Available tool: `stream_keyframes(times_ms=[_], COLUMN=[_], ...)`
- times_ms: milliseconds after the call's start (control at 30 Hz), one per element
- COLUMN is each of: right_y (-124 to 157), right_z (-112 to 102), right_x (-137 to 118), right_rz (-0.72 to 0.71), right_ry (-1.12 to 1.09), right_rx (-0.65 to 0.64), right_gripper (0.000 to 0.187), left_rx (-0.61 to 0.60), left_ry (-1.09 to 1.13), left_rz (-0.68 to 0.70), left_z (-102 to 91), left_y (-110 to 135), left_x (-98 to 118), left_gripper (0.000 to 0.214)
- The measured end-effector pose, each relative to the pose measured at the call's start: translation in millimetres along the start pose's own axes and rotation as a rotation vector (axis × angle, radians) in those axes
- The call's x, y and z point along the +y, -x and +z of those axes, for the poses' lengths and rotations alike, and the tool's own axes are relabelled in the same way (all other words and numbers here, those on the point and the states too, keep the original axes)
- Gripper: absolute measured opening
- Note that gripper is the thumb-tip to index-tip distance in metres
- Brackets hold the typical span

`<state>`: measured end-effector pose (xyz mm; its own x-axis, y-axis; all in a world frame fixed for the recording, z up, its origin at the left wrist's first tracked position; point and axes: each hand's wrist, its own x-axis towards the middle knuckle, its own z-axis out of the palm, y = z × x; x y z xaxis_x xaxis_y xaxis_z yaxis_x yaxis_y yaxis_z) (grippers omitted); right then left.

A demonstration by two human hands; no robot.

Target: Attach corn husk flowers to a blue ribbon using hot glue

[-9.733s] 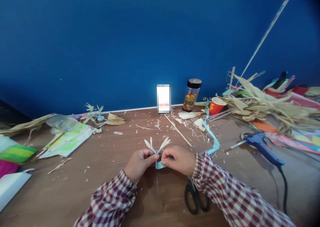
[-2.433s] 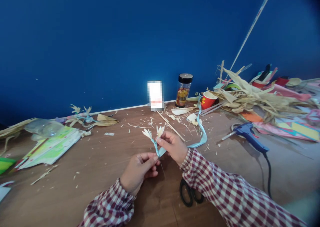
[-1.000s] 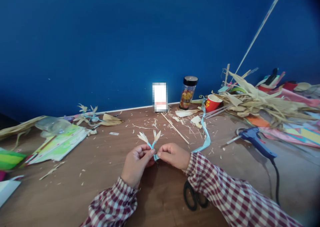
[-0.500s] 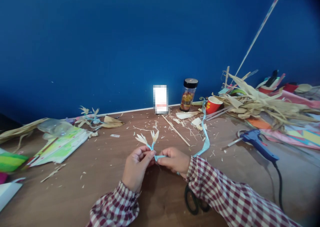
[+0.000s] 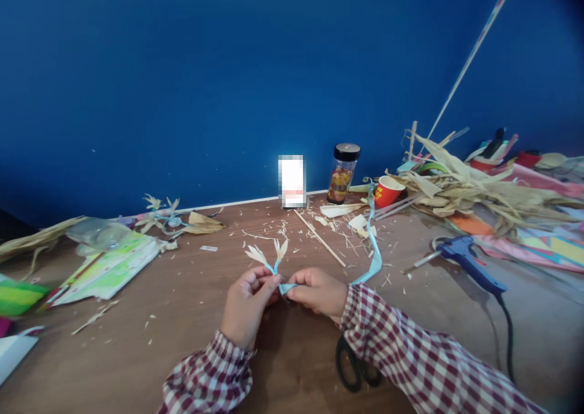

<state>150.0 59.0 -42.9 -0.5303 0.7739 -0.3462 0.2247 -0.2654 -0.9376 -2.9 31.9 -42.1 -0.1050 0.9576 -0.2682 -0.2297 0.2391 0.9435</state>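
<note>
Between thumb and fingers, my left hand (image 5: 250, 298) pinches a small corn-husk flower (image 5: 257, 255). Its two pale heads point up and its stems are wrapped in light blue. My right hand (image 5: 318, 291) is closed on a light blue ribbon (image 5: 376, 257), with a short folded stretch running between the two hands at the flower's base. The rest of the ribbon passes behind my right wrist and trails back toward the red cup. Black scissor handles (image 5: 348, 365) show below my right forearm, the blades hidden.
A blue glue gun (image 5: 474, 264) with its cord lies at right. Behind it are piled dry corn husks (image 5: 479, 183) and a red paper cup (image 5: 388, 191). A dark-lidded jar (image 5: 343, 174) stands near the wall. Finished-looking husk flowers (image 5: 171, 212) and patterned paper (image 5: 109, 267) lie left.
The ribbon stretch between my hands now looks wider and more folded, and lies closer to the left fingertips. Both hands otherwise keep nearly the same place.
</note>
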Motion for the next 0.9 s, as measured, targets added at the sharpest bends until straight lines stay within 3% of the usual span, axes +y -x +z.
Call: stream_keyframes(times_ms=[200,333,600,900], right_y=[-2,-4,-10,-13], right_z=[2,1,-1,-3], right_x=[2,2,5,7], right_rz=[-0.029,-0.154,-0.166,-0.303], right_ry=[0.014,-0.091,-0.332,-0.282], right_rx=[0.086,0.122,0.218,0.305], right_gripper=[0.020,0.033,0.030,0.026], left_rx=[0.001,-0.059,-0.133,-0.212], left_ry=[-0.026,-0.010,0.089,0.019], left_rz=[-0.006,-0.083,-0.251,-0.377], left_z=[0.2,5.0,13.7,11.3], left_y=[0,4,12,12], left_x=[-1,1,2,2], left_gripper=[0.029,0.029,0.027,0.027])
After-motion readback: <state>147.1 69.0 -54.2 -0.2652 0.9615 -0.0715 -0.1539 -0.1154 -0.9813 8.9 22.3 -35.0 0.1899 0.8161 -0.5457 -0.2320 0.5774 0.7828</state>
